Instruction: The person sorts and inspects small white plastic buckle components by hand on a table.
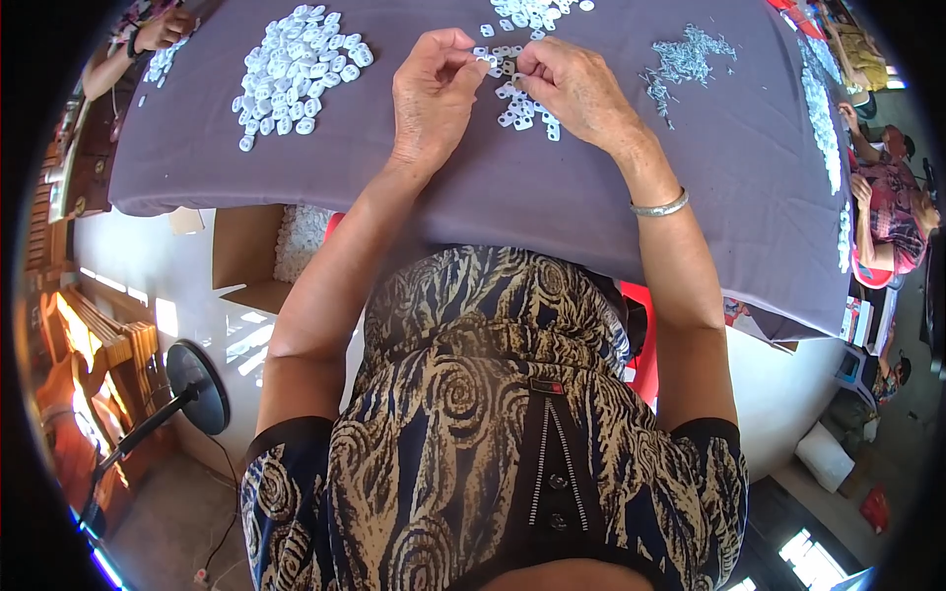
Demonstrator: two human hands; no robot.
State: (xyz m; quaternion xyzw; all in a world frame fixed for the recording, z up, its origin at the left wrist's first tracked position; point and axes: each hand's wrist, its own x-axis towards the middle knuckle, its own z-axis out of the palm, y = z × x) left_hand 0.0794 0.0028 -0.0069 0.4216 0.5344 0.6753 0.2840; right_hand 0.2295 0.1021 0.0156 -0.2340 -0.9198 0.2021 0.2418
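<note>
Both my hands are raised over the far middle of the cloth-covered table. The thumb and fingertips of my left hand (432, 98) are pinched together at a small white plastic piece (490, 63). Close beside it, my right hand (583, 91) has its fingers curled in a pinch, and what sits at their tips is too small to make out. Between and below the hands lies a loose pile of small white plastic pieces with holes (522, 110). A larger heap of rounded white pieces (296, 77) is to the left. Thin silvery metal pins (690, 59) are scattered to the right.
More white pieces (532, 12) lie beyond my hands. A co-worker's hand (163, 30) is at the far left corner. White parts line the right table edge (820, 118), near other people. An open cardboard box (244, 246) stands under the table, and a black round-based stand (197, 386) is left.
</note>
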